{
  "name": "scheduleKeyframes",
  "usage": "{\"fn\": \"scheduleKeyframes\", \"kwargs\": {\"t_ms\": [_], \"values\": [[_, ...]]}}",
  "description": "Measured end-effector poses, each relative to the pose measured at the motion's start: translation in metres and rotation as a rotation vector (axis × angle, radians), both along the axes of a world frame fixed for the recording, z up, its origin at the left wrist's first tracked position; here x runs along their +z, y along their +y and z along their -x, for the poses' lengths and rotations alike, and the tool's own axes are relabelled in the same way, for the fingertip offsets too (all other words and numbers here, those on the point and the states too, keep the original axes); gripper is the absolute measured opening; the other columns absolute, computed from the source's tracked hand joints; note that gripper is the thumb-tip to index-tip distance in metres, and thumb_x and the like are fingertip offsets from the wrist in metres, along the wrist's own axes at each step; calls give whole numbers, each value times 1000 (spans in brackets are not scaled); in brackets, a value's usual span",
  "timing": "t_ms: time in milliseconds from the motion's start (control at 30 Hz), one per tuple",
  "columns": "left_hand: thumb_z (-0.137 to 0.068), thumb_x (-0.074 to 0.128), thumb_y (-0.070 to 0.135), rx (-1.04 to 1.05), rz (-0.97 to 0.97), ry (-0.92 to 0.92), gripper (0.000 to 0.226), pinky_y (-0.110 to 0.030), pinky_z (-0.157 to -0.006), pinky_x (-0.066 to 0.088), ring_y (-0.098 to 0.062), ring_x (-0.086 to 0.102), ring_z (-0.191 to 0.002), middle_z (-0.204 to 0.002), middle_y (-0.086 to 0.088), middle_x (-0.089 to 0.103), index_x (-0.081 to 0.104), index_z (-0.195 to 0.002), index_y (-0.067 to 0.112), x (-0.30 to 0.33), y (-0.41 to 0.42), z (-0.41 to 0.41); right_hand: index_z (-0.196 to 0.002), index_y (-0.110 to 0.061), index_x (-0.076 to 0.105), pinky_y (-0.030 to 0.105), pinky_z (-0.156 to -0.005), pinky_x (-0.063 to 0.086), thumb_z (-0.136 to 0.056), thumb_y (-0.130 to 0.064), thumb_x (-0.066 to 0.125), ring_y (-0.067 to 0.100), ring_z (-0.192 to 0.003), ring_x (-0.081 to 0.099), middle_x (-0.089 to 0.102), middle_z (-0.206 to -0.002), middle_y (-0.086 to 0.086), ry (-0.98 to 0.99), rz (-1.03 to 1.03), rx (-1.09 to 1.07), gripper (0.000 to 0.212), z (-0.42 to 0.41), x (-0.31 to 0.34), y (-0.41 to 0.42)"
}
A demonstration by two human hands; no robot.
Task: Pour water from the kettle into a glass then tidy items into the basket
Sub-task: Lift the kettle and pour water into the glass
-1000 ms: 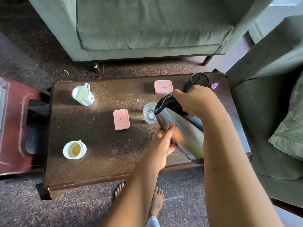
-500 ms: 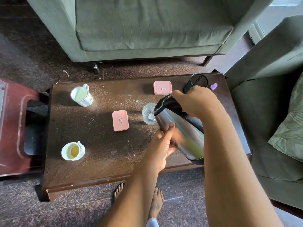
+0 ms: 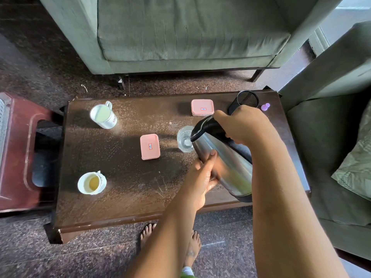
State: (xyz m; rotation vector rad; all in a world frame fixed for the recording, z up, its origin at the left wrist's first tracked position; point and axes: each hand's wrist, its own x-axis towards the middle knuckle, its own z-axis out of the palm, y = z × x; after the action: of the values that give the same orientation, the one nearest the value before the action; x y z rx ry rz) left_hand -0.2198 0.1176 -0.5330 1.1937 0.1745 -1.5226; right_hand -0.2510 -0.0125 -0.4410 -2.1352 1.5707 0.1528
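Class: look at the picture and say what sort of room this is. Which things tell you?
Most likely a home living room: a green sofa faces a low wooden coffee table, with a second green seat and cushion at the right.

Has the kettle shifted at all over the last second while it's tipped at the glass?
No. The kettle keeps its spout over the glass, in the same spot relative to the far pink box.
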Motion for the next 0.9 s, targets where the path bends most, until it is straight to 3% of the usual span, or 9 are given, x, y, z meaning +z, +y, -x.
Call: {"fn": "scheduleKeyframes", "kwargs": {"t_ms": [533,900], "values": [[-89,63,40,-10,-12,7,46,-31,-87,53,-21,63,-106,-109,-8,66,54,-124,12,-7,2,-1,-85,-9,67,30,-69,40,-82,-52,40,30,-84,61,70,-89,13,22,25,15,51,-7,-4,0],[-88,64,41,-17,-16,23,49,-34,-90,53,-24,64,-108,-118,-13,65,54,-124,10,-10,2,-4,-82,-11,64,31,-67,41,-82,-54,40,30,-80,61,66,-80,10,52,15,29,50,-12,-6,-2]]}}
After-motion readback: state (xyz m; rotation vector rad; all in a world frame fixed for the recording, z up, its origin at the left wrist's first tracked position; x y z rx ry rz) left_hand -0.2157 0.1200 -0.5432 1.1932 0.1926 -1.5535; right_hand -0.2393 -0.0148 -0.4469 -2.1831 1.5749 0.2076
